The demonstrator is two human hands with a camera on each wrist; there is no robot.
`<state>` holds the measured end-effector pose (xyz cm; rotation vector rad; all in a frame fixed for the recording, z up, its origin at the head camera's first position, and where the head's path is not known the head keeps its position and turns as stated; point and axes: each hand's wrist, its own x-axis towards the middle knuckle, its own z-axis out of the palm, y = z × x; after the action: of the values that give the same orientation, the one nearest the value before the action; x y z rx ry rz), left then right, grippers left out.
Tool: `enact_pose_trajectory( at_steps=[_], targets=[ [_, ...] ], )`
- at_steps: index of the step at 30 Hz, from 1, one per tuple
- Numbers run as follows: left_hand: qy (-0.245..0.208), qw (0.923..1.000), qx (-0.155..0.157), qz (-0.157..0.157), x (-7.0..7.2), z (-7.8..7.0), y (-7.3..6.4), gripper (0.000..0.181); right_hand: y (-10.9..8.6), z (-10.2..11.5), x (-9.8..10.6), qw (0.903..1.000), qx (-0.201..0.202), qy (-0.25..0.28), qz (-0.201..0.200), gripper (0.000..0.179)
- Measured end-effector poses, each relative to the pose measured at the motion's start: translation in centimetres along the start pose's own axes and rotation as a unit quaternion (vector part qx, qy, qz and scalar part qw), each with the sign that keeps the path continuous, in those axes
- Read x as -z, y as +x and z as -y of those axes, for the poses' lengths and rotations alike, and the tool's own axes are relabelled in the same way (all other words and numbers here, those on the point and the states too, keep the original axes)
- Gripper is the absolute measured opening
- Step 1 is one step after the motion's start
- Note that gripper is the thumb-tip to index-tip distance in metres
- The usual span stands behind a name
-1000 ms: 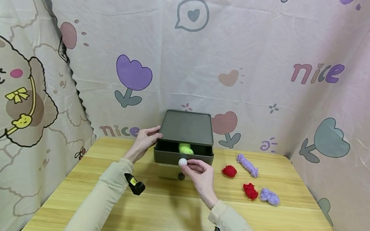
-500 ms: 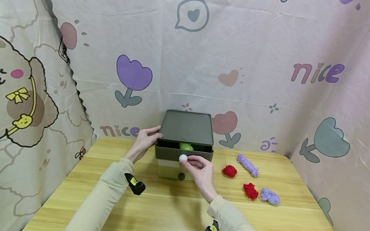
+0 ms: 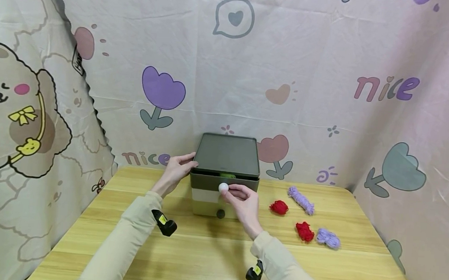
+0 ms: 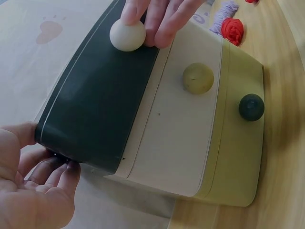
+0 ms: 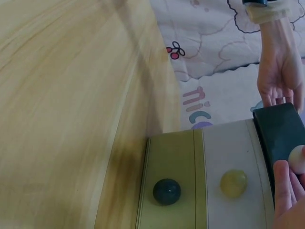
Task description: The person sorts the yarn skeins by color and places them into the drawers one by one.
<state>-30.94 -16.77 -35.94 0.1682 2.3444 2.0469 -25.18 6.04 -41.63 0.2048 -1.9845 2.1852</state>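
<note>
A small drawer cabinet [image 3: 227,155] with a dark grey lid-like top stands at the back of the table. Its dark top drawer [image 3: 207,182] sticks out slightly, showing a sliver of something bright green [image 3: 228,175] inside; most of that is hidden. My right hand [image 3: 243,203] pinches the white round knob [image 3: 223,187] of this drawer between thumb and fingers. At the upper left edge of the cabinet, my left hand [image 3: 175,173] holds on, thumb at the top edge and fingers against the side in the left wrist view.
Below are a white drawer with a yellow knob [image 4: 198,78] and a yellow-green drawer with a dark knob [image 4: 251,107]. Right of the cabinet lie red yarn bundles [image 3: 279,207] [image 3: 305,231] and purple ones [image 3: 301,200] [image 3: 328,238]. A printed cloth [image 3: 314,54] hangs behind.
My right hand has moved away from me, pushing the top drawer most of the way into the cabinet. Much less of the green thing shows. The left hand has stayed in place.
</note>
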Motion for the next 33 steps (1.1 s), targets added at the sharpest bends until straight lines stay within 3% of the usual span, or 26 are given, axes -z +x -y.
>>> enact_pose_trajectory(
  at_steps=[26,33],
  targets=[
    [-0.019,0.9998,0.003,-0.004,-0.2,0.0,0.1,0.055,1.4,-0.2,0.0,1.0000,0.001,0.002,0.002,0.026],
    [-0.003,0.9999,0.006,-0.008,-0.1,0.0,0.1,0.055,1.5,-0.3,0.1,1.0000,0.004,0.002,0.002,0.027]
  ],
)
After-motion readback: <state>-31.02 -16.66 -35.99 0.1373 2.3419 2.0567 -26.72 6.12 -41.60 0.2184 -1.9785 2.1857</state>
